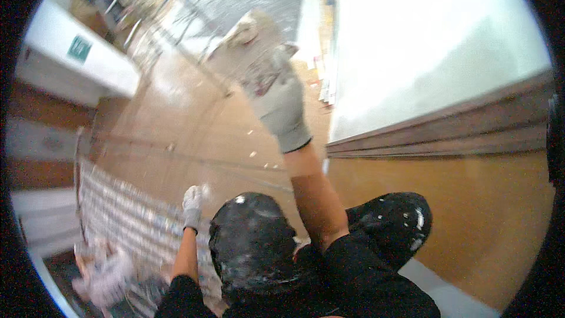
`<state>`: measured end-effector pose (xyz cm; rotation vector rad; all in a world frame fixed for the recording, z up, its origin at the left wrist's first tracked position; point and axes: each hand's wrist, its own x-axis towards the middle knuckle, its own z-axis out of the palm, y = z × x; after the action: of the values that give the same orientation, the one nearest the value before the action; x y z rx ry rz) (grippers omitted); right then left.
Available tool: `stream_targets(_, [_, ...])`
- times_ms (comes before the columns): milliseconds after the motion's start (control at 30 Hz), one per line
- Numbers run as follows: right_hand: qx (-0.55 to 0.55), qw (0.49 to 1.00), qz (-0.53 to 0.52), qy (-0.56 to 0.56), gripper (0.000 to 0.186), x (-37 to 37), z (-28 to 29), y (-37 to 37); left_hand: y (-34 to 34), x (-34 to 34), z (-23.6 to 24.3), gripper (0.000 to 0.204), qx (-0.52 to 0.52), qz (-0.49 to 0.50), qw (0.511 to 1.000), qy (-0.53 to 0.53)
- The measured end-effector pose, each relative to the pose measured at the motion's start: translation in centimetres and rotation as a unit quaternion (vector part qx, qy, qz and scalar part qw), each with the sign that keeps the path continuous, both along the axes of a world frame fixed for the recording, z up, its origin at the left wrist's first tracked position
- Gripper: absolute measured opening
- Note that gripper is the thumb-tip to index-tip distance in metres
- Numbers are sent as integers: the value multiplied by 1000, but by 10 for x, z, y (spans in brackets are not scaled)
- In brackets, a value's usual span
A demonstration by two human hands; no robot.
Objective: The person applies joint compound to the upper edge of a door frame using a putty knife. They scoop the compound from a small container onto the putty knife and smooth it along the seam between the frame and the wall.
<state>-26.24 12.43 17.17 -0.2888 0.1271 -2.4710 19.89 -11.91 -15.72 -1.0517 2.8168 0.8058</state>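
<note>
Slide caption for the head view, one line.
Gloved right hand holds out a flat, smeared tool; gloved left hand lower, dark trousers spotted white, brown floor beyond.

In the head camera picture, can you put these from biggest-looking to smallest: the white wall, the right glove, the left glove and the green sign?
1. White wall
2. Right glove
3. Left glove and green sign: they look too alike to rank.

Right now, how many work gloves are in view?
2: one work glove on the left hand, left of the left knee; one on the right hand, holding a blurred, smeared flat tool. Others could be hidden.
</note>
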Motion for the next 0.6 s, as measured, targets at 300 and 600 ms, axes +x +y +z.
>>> stream_targets(300, [20, 996, -71, 58, 33, -14, 107, 24, 113, -371, 346, 66, 212, -141, 885, 389])
stream_targets(600, [240, 907, -334, 95, 26, 22, 221, 99, 254, -425, 481, 76, 404, -196, 755, 478])
